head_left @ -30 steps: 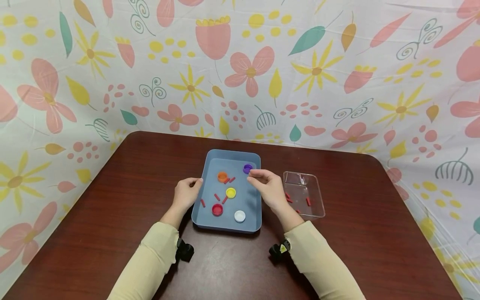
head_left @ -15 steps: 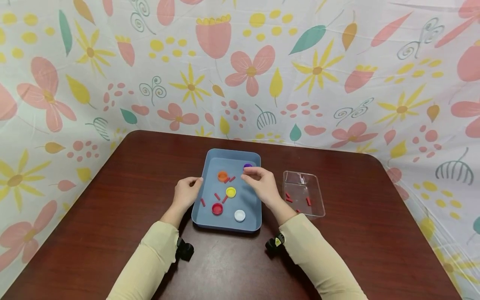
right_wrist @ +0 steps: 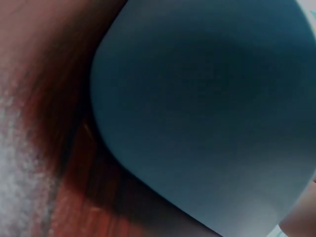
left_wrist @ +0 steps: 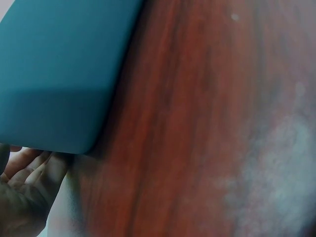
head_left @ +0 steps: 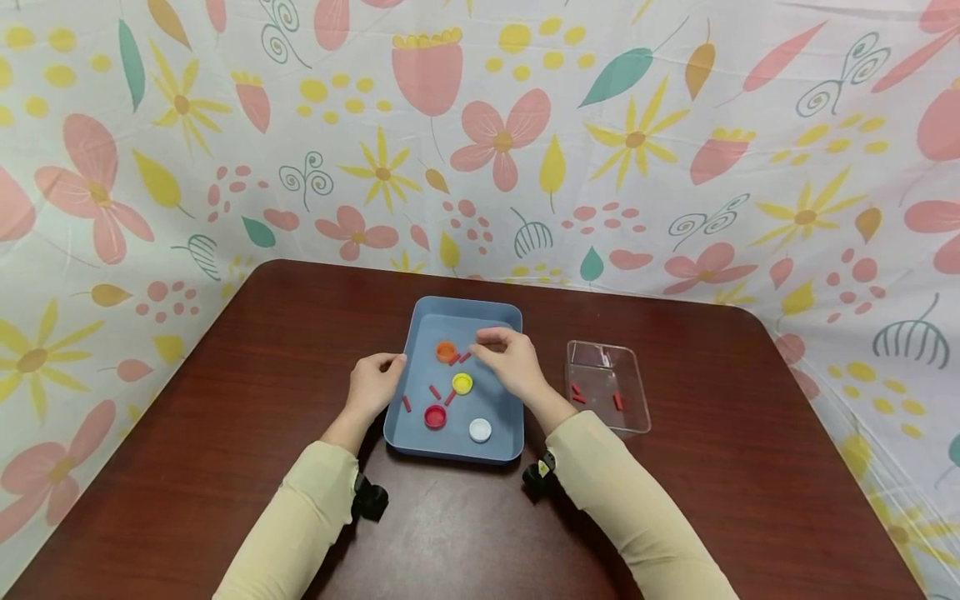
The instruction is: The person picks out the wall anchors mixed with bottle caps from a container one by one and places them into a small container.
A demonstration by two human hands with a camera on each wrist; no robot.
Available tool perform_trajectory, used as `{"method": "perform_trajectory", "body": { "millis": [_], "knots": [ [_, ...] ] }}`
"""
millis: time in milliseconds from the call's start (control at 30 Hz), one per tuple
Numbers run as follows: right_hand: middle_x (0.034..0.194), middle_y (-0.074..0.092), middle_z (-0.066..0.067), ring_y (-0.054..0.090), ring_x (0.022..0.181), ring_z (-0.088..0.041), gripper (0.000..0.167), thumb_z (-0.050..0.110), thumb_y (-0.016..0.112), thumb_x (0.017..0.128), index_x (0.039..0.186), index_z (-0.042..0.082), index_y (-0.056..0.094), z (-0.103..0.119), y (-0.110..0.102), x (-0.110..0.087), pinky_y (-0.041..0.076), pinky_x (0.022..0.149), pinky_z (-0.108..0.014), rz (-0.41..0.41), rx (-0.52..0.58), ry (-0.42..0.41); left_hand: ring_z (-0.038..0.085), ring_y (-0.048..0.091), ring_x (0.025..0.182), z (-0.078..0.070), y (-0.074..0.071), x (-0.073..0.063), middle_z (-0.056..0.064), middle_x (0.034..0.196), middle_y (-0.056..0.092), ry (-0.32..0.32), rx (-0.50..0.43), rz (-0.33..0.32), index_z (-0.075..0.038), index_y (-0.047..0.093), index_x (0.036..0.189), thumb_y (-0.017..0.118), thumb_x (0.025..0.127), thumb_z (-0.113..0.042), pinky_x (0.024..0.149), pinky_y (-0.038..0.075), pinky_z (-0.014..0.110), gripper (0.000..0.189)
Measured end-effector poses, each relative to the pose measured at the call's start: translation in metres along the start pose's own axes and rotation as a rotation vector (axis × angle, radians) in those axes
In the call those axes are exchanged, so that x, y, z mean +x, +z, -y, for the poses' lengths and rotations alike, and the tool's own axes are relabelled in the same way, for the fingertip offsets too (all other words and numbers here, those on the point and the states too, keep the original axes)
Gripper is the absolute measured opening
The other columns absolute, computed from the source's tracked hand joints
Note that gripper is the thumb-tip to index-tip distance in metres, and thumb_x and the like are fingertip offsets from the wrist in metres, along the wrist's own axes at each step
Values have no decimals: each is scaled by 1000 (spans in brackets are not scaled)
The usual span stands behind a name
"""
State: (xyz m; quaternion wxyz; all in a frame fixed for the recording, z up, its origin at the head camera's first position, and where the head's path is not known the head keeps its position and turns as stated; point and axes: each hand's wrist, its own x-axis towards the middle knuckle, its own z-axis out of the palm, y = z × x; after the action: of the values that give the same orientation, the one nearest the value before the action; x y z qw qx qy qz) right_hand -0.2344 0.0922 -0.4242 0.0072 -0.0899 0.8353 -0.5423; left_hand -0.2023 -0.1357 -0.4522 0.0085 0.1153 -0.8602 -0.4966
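My left hand (head_left: 372, 387) holds the left rim of a blue-grey tray (head_left: 495, 311), thumb at the edge. In the left wrist view its curled fingers (left_wrist: 37, 180) sit by the tray's underside. Over the tray's right half hangs my right hand (head_left: 513, 364), its thumb and forefinger apart, with nothing seen between them. Its thumb tip is close to a red stick (head_left: 465, 357) beside an orange round cap (head_left: 446, 351). Nearer me are a yellow cap (head_left: 462, 383), a red cap (head_left: 435, 417) and a white cap (head_left: 480, 430). The right hand hides the purple cap.
Several more short red sticks, one of them a stick (head_left: 435, 392), lie loose among the caps. Right of the tray, a clear plastic box (head_left: 633, 392) contains a few red sticks. A floral cloth (head_left: 480, 167) hangs behind the brown table (head_left: 712, 400).
My right hand has moved left over the tray, from beside the purple cap towards the red sticks near the orange cap, and now covers the purple one. The left hand stays at the rim.
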Motion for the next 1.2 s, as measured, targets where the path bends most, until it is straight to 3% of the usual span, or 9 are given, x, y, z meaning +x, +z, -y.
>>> {"method": "perform_trajectory", "body": {
  "millis": [633,900,1200],
  "knots": [
    [110,68,-8,64,96,-21,37,25,71,84,115,5,67,-5,19,11,55,81,-34,14,-259,42,27,60,99,0,-1,-2,15,112,66,-1,-13,6,-5,67,117,54,95,-33,81,51,39,38],
    [112,68,-11,62,103,-24,42,28,73,83,116,3,66,-7,23,13,52,90,-39,58,-388,55,26,61,99,1,0,-1,14,111,67,2,-15,-1,-5,68,116,54,95,-33,81,52,38,38],
    [110,67,-12,60,98,-25,45,32,74,81,113,2,67,-7,28,14,51,90,-40,55,-487,85,26,61,99,1,0,0,15,112,67,1,-16,-9,-5,68,116,55,94,-33,82,52,39,38]
  ]
}}
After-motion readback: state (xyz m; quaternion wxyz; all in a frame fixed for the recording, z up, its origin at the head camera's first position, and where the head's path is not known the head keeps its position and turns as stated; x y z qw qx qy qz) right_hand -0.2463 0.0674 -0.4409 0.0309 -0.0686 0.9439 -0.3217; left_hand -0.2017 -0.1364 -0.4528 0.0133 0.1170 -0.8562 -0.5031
